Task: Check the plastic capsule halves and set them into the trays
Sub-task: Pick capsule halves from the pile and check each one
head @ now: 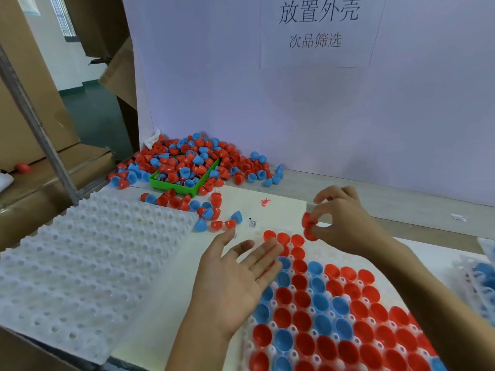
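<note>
Empty tray (88, 266): white and dimpled, lying at the near left with every pocket bare, waiting its turn.
Loose pile (192, 162): red and blue capsule halves heaped at the far left against the white backboard (267, 103), spilling over a green bin (171, 184); stragglers trail toward the trays.
Left hand (235, 277): palm up, fingers spread and relaxed, holding nothing, fingertips reaching over the far left corner of the filled tray.
Filled tray (270, 324): near right, red and blue halves seated open side up, with bare pockets only at the far end.
Right hand (345, 223): hovering over the tray's far edge, fingertips pinching red capsule halves (309, 227), at least two by the look of it.
Risk: several halves in one pinch, so one could slip and bounce across the seated rows, or two could stay nested and land in a single pocket unchecked.
Risk: the left fingertips sit close to the seated halves; a careless sweep could tip some out.
</note>
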